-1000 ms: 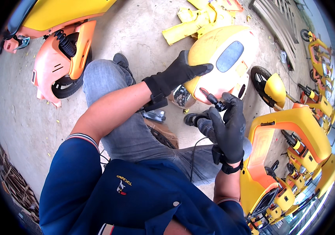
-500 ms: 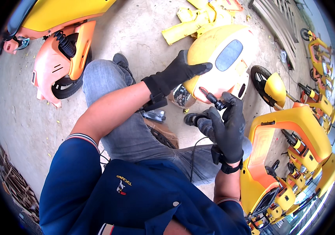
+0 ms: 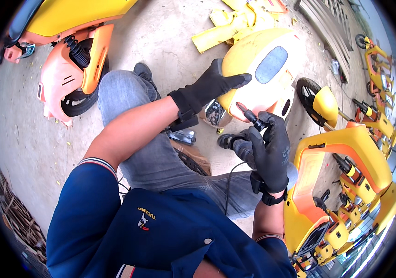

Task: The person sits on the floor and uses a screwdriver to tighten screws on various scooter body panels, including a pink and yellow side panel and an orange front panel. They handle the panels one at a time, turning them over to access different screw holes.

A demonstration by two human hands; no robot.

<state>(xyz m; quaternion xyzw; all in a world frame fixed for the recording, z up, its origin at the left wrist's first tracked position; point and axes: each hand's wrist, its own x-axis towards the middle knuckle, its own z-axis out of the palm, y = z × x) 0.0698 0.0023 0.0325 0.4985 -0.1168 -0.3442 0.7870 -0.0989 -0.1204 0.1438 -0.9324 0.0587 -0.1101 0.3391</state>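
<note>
My left hand point(image 3: 220, 79), in a black glove, grips the left side of a rounded yellow scooter body shell point(image 3: 242, 51). Its thumb lies across the shell's face beside a dark oval panel point(image 3: 271, 65); the other fingers are partly hidden behind the edge. In my gloved right hand point(image 3: 272, 148) a black cylindrical part point(image 3: 256, 121) is pinched between thumb and fingers. The part's far end meets or nearly touches the shell beside a small reddish-brown slot point(image 3: 241, 107); contact cannot be told. A clear lamp-like piece point(image 3: 215, 113) sits under the shell's left edge.
Left stands a pink and orange scooter front point(image 3: 59, 81) with its wheel. Yellow panels point(image 3: 216, 34) lie beyond the shell. On my right are a large yellow-orange frame point(image 3: 355, 143) and several scooters point(image 3: 376, 120). A cardboard piece point(image 3: 193, 155) and black cable point(image 3: 228, 185) lie near my legs.
The fingers of my right hand have shifted slightly on the black cylindrical part, which tilts a little. My left hand and the shell stay almost in place.
</note>
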